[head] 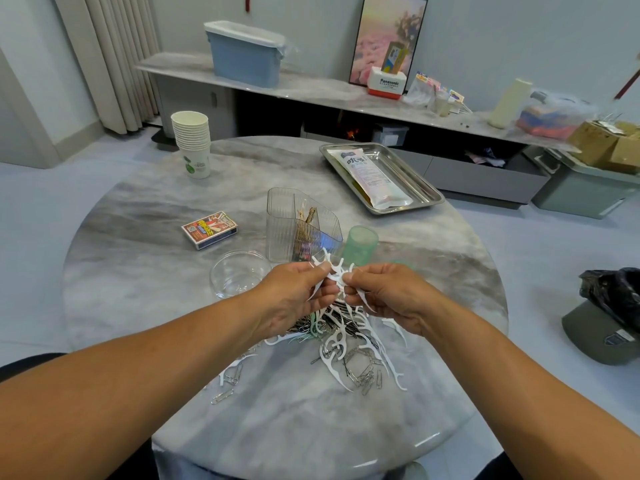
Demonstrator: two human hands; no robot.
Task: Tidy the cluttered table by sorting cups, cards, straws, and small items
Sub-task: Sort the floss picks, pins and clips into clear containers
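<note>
Both hands, left hand (pixel 294 292) and right hand (pixel 388 296), pinch white floss picks (pixel 334 271) above the paper-clip pile (pixel 346 344); clear organizer (pixel 294 223) and green cup (pixel 360 244) just behind.

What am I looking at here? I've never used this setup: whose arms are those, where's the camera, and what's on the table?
No machine here: a person wears one camera on the head, looking forward and down, so the arms are their own. The left hand and right hand together pinch a bunch of white floss picks above a mixed pile of more picks, paper clips and dark hairpins. On the round marble table also stand a stack of paper cups, a card box, a clear glass bowl, a clear ribbed organiser with pins inside, a green cup and a steel tray holding a packet of straws.
</note>
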